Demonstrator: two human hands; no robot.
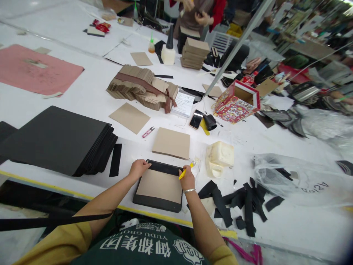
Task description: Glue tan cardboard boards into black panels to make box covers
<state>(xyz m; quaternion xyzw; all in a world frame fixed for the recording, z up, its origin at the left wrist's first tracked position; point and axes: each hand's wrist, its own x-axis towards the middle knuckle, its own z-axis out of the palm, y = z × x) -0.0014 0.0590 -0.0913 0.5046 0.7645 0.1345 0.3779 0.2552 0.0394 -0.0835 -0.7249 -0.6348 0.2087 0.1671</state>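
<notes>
In front of me on the table lies a beige board [160, 186] with black sheet material folded over its far and near edges. My left hand [139, 168] pinches the black border at the far left corner. At the far right corner is my right hand [187, 177], closed around a yellow-handled brush [185, 172] while its fingers touch the border. The bristle end points away, up and to the right. Just beyond the work sits a stack of beige boards [171, 142]. A cream plastic container [220, 156] with a cut-out side stands to the right.
A thick pile of black sheets [57, 140] lies left, with a black strip [115, 160] beside it. Black scraps [245, 202] and a clear plastic bag [298, 180] spread right. Farther off are pink thread snips [148, 132], a phone [196, 119], a red box [237, 101] and a co-worker [200, 16].
</notes>
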